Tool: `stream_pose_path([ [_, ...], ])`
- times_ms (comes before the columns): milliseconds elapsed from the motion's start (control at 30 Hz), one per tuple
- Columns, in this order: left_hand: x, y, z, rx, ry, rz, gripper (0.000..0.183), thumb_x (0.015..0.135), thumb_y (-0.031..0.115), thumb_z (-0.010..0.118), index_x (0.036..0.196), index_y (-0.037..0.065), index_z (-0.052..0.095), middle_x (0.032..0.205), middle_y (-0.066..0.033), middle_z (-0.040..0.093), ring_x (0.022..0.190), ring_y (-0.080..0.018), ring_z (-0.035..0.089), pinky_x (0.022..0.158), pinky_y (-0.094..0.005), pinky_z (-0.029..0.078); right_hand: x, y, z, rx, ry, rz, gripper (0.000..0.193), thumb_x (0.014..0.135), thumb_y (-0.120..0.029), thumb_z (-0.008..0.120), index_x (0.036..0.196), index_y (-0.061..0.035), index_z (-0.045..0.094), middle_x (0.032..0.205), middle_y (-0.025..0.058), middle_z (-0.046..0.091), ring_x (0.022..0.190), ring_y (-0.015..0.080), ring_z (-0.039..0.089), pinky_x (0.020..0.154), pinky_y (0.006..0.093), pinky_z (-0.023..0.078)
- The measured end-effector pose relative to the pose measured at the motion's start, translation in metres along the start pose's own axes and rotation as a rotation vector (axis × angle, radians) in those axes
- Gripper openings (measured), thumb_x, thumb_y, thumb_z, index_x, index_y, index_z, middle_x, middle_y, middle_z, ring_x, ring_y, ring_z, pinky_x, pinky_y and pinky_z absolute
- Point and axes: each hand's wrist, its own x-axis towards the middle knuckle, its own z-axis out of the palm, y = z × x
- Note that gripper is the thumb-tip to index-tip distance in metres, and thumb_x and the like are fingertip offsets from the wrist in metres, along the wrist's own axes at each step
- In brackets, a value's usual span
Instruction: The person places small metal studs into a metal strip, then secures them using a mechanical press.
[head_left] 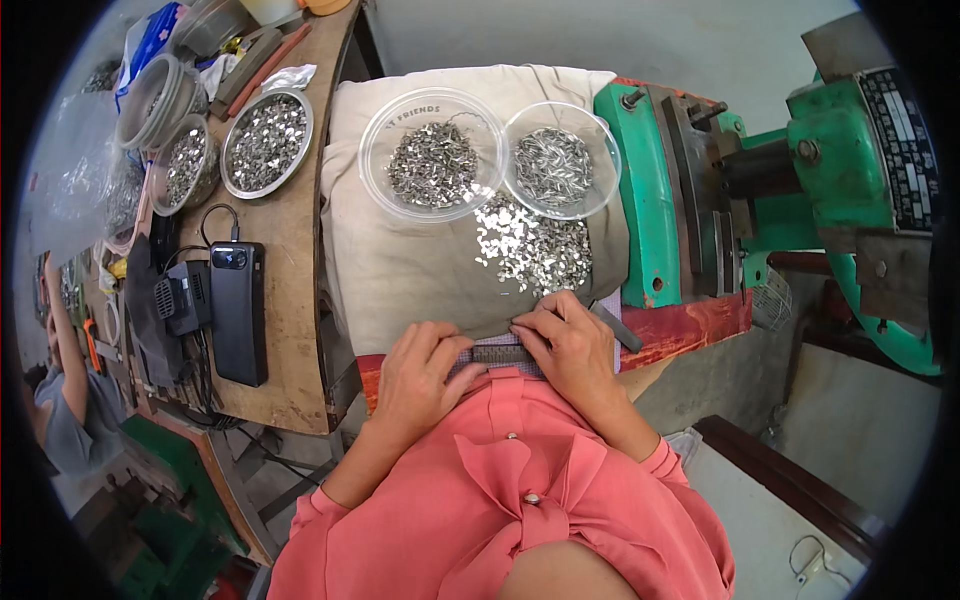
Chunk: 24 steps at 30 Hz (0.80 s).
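In front of my waist lies a dark notched metal bar (pixel 502 354) on a purplish cloth. My left hand (pixel 415 375) is closed at the bar's left end, thumb below and fingers above. Over its right end is my right hand (pixel 572 350), thumb and fingertips drawn together; anything between them is too small to make out. Just beyond my right fingers, a loose pile of small shiny metal pieces (pixel 545 250) is spread on the grey-beige cloth (pixel 390 270). Behind the pile stand two clear round tubs, the left tub (pixel 368 150) with small metal bits, the right tub (pixel 612 150) with slender ones.
A green press (pixel 640 200) stands at the right. The wooden side table (pixel 290 300) on the left holds a black power bank (pixel 238 330), cables and a bowl (pixel 312 130) of metal pieces. Another person's arm (pixel 70 345) shows at the far left.
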Motion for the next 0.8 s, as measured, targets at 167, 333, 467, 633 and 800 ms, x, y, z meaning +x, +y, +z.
stream_pose_path([
  [167,0.018,-0.006,-0.005,-0.019,0.135,-0.054,0.022,0.077,0.005,0.075,0.097,0.002,0.065,0.098,-0.0126,0.06,0.086,-0.032,0.061,0.071,-0.0395,0.05,0.006,0.001,-0.004,0.089,-0.079,0.047,0.009,0.077,-0.01,0.077,0.083,-0.0069,0.071,0.083,0.0052,0.058,0.075,0.0261,0.063,0.065,0.0383,0.05],
  [333,0.05,-0.012,0.009,0.047,0.224,-0.061,0.02,0.079,0.003,0.073,0.097,0.003,0.065,0.098,-0.012,0.06,0.087,-0.0305,0.062,0.071,-0.0393,0.05,0.009,0.001,-0.003,0.039,-0.048,0.002,0.009,0.076,-0.011,0.077,0.083,-0.0079,0.071,0.082,0.0043,0.058,0.077,0.0247,0.062,0.067,0.0377,0.049],
  [467,0.067,-0.017,0.021,0.142,0.23,-0.045,0.016,0.08,0.004,0.072,0.095,0.005,0.066,0.094,-0.0094,0.059,0.084,-0.0287,0.061,0.068,-0.0379,0.05,0.009,-0.003,-0.003,-0.07,-0.029,-0.065,0.009,0.075,-0.01,0.077,0.082,-0.0088,0.071,0.081,0.0037,0.058,0.078,0.0236,0.061,0.068,0.0369,0.049],
  [633,0.069,-0.02,0.023,0.172,0.213,-0.055,0.013,0.077,0.004,0.073,0.088,0.006,0.066,0.09,-0.0067,0.059,0.081,-0.0258,0.06,0.065,-0.0377,0.048,0.013,-0.003,-0.004,0.024,-0.062,-0.017,0.01,0.074,-0.01,0.077,0.081,-0.0075,0.071,0.081,0.0046,0.058,0.078,0.0247,0.061,0.067,0.0377,0.048],
  [800,0.051,-0.016,0.014,0.176,0.218,-0.071,0.014,0.074,0.004,0.075,0.083,0.006,0.064,0.089,-0.0063,0.059,0.08,-0.0258,0.06,0.066,-0.0385,0.048,0.027,-0.001,-0.003,0.099,0.048,-0.009,0.012,0.074,-0.009,0.078,0.083,-0.0066,0.071,0.08,0.0058,0.058,0.078,0.0261,0.059,0.068,0.038,0.047],
])
